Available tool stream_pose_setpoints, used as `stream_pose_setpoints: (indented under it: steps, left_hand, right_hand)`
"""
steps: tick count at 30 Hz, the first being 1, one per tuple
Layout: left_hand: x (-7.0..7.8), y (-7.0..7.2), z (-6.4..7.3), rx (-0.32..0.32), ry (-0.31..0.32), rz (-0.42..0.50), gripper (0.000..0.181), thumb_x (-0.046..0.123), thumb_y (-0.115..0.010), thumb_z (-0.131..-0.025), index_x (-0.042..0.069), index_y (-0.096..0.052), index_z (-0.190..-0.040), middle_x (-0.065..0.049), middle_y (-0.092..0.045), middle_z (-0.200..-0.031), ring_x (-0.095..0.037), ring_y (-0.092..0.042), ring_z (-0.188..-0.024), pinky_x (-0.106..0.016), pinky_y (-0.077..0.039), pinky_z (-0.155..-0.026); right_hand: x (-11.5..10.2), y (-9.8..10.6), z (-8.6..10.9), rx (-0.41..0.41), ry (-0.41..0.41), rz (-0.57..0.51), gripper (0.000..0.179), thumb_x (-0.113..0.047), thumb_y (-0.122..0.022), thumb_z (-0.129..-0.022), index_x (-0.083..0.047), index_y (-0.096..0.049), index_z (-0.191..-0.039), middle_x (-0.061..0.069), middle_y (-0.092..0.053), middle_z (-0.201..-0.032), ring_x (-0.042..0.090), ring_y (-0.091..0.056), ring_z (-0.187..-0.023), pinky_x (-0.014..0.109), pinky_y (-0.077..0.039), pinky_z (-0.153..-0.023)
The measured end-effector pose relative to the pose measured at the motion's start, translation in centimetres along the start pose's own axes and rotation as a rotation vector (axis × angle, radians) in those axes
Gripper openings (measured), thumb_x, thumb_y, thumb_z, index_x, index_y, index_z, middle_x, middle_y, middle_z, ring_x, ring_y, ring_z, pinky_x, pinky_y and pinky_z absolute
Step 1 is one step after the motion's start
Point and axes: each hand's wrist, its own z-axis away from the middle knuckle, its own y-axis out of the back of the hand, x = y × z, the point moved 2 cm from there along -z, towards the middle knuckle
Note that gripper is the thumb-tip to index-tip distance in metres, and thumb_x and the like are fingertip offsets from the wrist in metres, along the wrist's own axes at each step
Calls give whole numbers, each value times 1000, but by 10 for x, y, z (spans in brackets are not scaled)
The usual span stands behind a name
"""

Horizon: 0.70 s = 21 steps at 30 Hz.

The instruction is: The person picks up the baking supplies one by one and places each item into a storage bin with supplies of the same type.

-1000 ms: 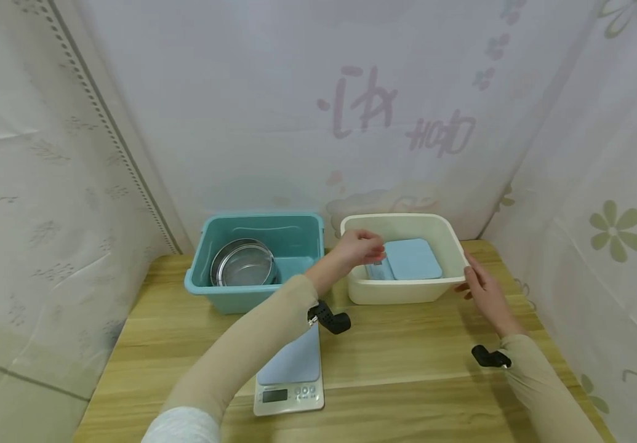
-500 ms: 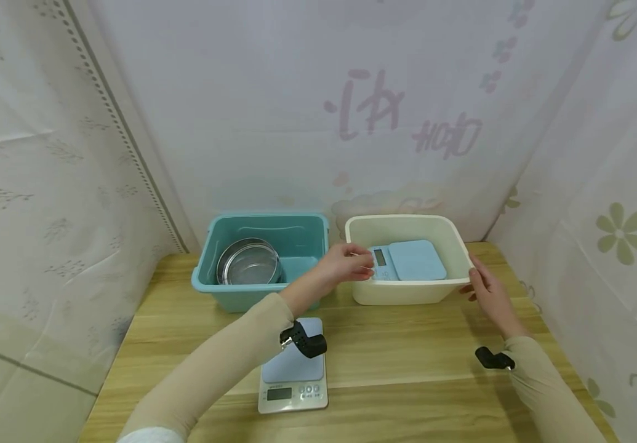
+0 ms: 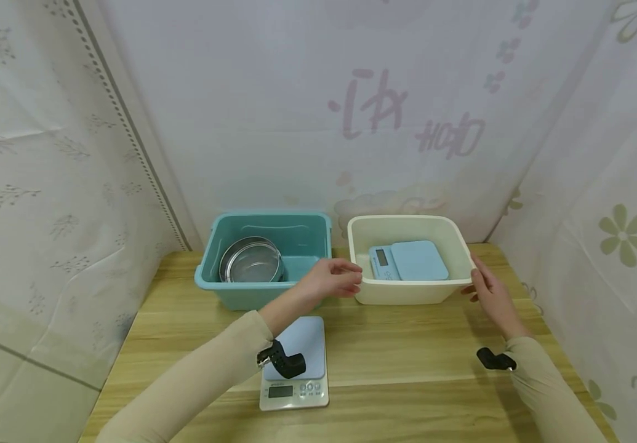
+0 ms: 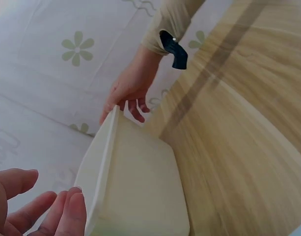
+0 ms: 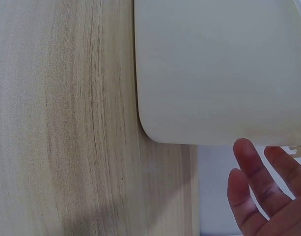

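A cream plastic bin (image 3: 398,293) stands at the back right of the table, with a light blue kitchen scale (image 3: 419,261) lying in it. My left hand (image 3: 333,278) is at the bin's left front corner, fingers bent loosely with nothing between them. In the left wrist view its fingertips (image 4: 74,209) are right at the rim, thumb spread away. At the opposite front corner, my right hand (image 3: 490,295) holds the rim; some of its fingers (image 5: 258,172) show beneath it against the outer wall in the right wrist view.
A teal bin (image 3: 301,237) with round metal sieves (image 3: 253,261) stands to the left. In front of it, a white kitchen scale (image 3: 296,394) lies on the wooden table (image 3: 407,363), partly under my left forearm. Printed cloth (image 3: 296,123) hangs behind and at both sides.
My left hand has drawn back leftward, from over the cream bin to its left front corner, uncovering the blue scale's display. The right hand stays on its corner. The view has shifted slightly.
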Motion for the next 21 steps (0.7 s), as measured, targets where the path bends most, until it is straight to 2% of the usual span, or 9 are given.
stream_pose_setpoints:
  steps: [4, 8, 12, 19, 21]
  left_hand:
    - [-8, 4, 11, -14, -21, -50, 35, 15, -68, -102, -6, -67, -130, -22, -73, -113, -17, -73, -90, -39, -62, -91]
    - [-18, 9, 21, -21, -17, -70, 33, 15, -68, -102, -4, -69, -130, -17, -74, -108, -24, -74, -98, -35, -62, -88]
    - [-27, 15, 32, -29, -15, -109, 35, 18, -68, -102, -1, -69, -131, -11, -75, -110, -25, -73, -101, -35, -62, -89]
    - [-45, 24, 48, -6, -41, -140, 37, 16, -69, -101, -4, -68, -132, -18, -73, -118, -32, -70, -103, -38, -62, -88]
    - [-53, 28, 52, 8, -48, -151, 37, 15, -69, -101, -5, -67, -132, -20, -73, -119, -29, -70, -103, -42, -62, -88]
  right_hand:
    - [-1, -1, 2, -3, 2, -1, 55, -28, -34, -116, -10, -24, -166, 36, -54, -136, 5, -67, -82, 27, -58, -66]
    - [-3, 0, 4, -10, 6, -7, 56, -31, -33, -116, -12, -23, -167, 36, -54, -136, 5, -67, -83, 24, -56, -67]
    - [-4, 0, 4, -10, 3, -10, 56, -32, -34, -116, -14, -23, -167, 35, -54, -136, 5, -67, -84, 23, -56, -67]
    - [-5, 0, 5, -11, 4, -10, 55, -31, -33, -116, -13, -23, -167, 35, -54, -137, 6, -67, -84, 26, -58, -67]
    - [-5, 0, 5, -11, 6, -10, 55, -31, -34, -116, -12, -24, -167, 35, -54, -136, 6, -67, -83, 28, -59, -67]
